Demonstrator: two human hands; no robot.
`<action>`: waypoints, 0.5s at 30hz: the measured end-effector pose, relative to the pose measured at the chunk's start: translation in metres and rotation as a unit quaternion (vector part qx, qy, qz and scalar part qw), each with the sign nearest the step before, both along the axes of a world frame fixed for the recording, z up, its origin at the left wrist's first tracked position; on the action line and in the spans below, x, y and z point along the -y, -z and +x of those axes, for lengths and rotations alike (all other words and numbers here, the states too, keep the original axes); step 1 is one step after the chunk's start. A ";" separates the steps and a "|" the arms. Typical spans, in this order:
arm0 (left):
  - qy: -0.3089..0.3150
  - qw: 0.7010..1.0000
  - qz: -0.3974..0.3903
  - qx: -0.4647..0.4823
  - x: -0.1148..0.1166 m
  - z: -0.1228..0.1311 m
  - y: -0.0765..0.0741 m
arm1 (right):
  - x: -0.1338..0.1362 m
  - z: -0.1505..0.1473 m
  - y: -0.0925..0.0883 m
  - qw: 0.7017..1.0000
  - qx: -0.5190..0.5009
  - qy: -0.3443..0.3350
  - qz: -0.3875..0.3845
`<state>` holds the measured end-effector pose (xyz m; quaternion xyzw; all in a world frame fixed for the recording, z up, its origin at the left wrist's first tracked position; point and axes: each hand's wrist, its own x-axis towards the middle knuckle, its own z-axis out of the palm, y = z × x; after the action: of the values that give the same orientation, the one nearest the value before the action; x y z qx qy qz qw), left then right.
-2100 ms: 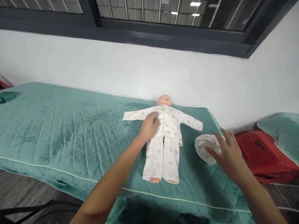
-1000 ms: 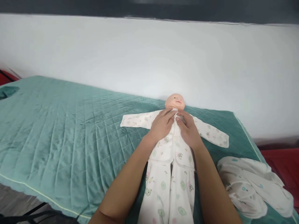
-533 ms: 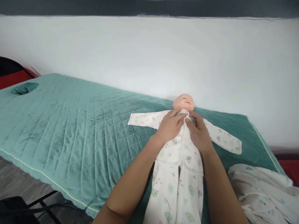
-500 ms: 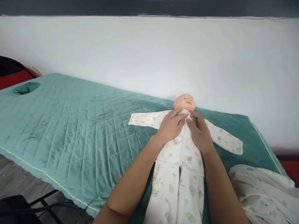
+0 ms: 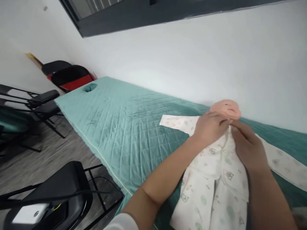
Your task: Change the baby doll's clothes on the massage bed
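A doll (image 5: 226,108) lies on its back near the wall, dressed in a white printed top (image 5: 208,159) and matching trousers (image 5: 199,198). At the top's collar, just below the doll's head, my left hand (image 5: 211,126) pinches the fabric. My right hand (image 5: 248,143) meets it there, fingers closed on the same collar edge. The fingertips of both hands touch or nearly touch. Both sleeves of the top stretch out sideways on the green quilted cover (image 5: 144,127).
Black folding chairs stand beyond the bed's far left end (image 5: 72,76) and at the left. A nearer black chair (image 5: 69,182) holds a white device (image 5: 31,213) with a cable. A white wall (image 5: 168,64) runs behind the bed.
The view has swung left and tilted, bringing the chairs into sight and shifting the doll rightward. My fingers have drawn closer together at the collar.
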<state>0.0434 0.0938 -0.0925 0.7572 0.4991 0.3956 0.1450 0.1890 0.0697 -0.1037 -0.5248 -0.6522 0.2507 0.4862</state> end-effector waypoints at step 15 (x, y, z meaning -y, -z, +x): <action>-0.008 0.996 -0.084 -0.040 -0.009 0.008 -0.013 | -0.004 0.000 0.006 0.997 -0.038 0.056 -0.021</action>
<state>0.0510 0.1026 -0.0794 0.7533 0.5422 0.3228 0.1852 0.1892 0.0733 -0.1100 -0.5608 -0.5972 0.2565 0.5128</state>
